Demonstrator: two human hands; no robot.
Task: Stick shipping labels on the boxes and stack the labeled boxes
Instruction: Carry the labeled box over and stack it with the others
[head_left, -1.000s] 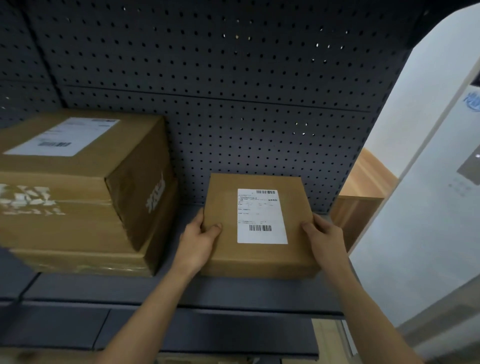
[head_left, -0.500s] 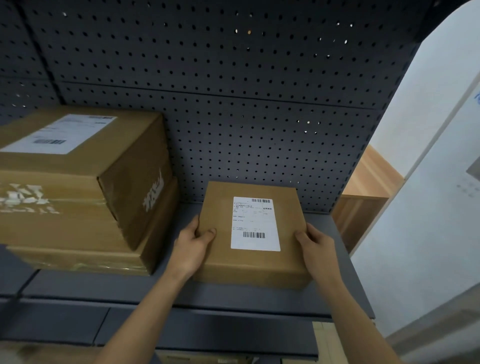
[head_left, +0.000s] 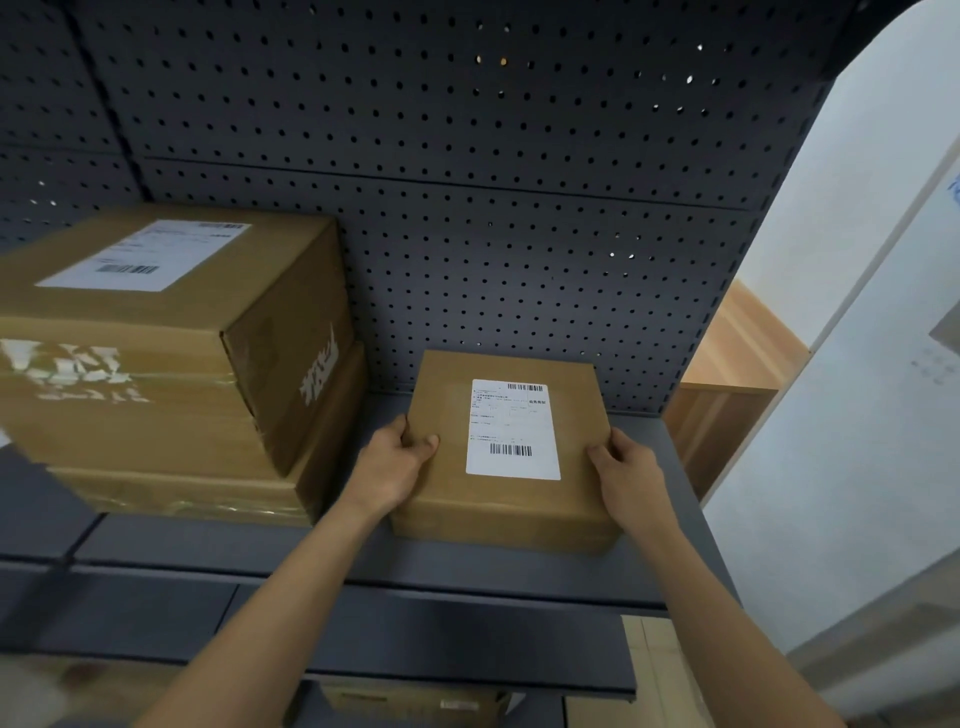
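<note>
a: where is the small box (head_left: 506, 452) now?

b: it sits on the dark shelf (head_left: 467, 577), its back edge close to the pegboard wall (head_left: 467, 208). a white shipping label (head_left: 514, 430) with barcodes is stuck on its top.

a: and the hands?

b: the left hand (head_left: 395, 465) grasps the left edge of the small box, thumb on top, fingers around the side. the right hand (head_left: 626, 465) grasps the right edge in the same way.

a: what stands around it?

b: to the left there is a stack of two big boxes. the upper big box (head_left: 171, 332) carries its own label (head_left: 148, 254) and lies on a flatter lower box (head_left: 208, 493). there is a gap between this stack and the small box, they do not touch. the left hand is in this gap. to the right, past the shelf end, a wooden cabinet (head_left: 727, 395) and a white wall (head_left: 857, 415).
</note>
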